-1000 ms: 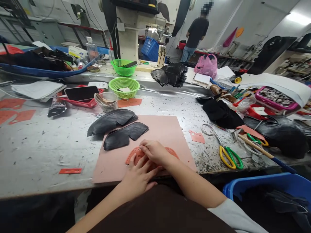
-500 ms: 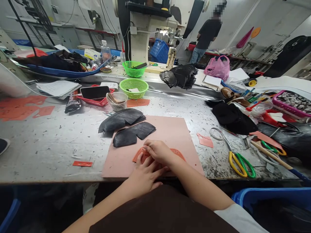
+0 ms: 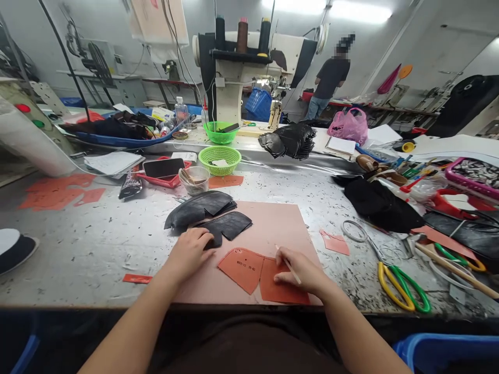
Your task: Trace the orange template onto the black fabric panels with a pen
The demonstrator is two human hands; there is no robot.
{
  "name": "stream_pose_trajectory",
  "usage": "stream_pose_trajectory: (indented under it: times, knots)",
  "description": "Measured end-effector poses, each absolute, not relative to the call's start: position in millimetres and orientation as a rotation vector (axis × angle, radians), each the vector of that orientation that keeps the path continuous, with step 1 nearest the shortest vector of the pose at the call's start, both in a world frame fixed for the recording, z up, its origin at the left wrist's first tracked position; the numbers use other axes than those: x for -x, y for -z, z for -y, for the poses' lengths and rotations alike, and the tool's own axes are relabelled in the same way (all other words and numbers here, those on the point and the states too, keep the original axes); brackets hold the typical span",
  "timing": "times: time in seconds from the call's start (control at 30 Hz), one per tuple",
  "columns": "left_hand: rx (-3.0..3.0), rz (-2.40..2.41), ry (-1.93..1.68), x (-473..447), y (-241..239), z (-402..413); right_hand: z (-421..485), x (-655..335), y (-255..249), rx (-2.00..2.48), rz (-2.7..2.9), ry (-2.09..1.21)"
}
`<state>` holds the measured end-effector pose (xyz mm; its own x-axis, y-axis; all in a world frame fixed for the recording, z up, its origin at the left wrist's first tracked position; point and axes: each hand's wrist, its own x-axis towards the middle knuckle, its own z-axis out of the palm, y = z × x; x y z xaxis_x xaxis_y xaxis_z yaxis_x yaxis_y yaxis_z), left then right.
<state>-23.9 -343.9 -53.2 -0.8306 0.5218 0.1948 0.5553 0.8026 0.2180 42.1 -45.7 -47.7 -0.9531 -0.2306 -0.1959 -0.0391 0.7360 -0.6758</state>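
Observation:
My right hand (image 3: pixel 298 270) is closed round a thin pale pen (image 3: pixel 293 271) and rests over the right part of an orange pattern piece (image 3: pixel 244 267). This flat piece has printed marks and a notch in its lower edge, and lies on a pinkish board (image 3: pixel 280 218). My left hand (image 3: pixel 191 252) lies over the left end of the nearer black leather piece (image 3: pixel 232 224), its fingers and thumb apart. Behind that piece is a curved stack of black leather pieces (image 3: pixel 198 208). Part of the orange piece is hidden under my right hand.
Scissors (image 3: pixel 401 285) with yellow and green handles lie at right, beside an orange scrap (image 3: pixel 334 242). A clear tub (image 3: pixel 195 181), green baskets (image 3: pixel 220 160) and a phone (image 3: pixel 163 168) sit behind. A sewing machine (image 3: pixel 228 93) stands beyond; a person (image 3: pixel 329 78) is farther back.
My hands have moved apart: the left up to the black leather, the right rightward with the pen now visible. The orange piece is uncovered. The camera view has tilted up.

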Motion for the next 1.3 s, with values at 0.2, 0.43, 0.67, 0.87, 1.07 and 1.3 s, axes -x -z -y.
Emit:
stream_pose_trajectory:
  times: [0.2, 0.43, 0.67, 0.87, 1.07, 1.3]
  knots:
    - [0.881, 2.822, 0.214, 41, 51, 362, -9, 7, 51, -0.106, -2.877, 1.574]
    - [1.14, 2.492, 0.197, -2, 61, 330, -33, 31, 65, -0.381, -2.955, 1.773]
    - [1.198, 2.322, 0.248, -40, 64, 308, 30, 4, 68, 0.36, -2.722, 1.453]
    - [1.305, 2.517, 0.348, -19, 82, 321, 37, -17, 73, 0.556, -3.041, 1.152]
    - [1.179, 2.574, 0.504, -25, 88, 322, 18, -47, 81, 0.712, -2.985, 1.053]
    - [1.224, 2.596, 0.483, -24, 83, 322, 18, -58, 98, 0.761, -3.105, 1.12]
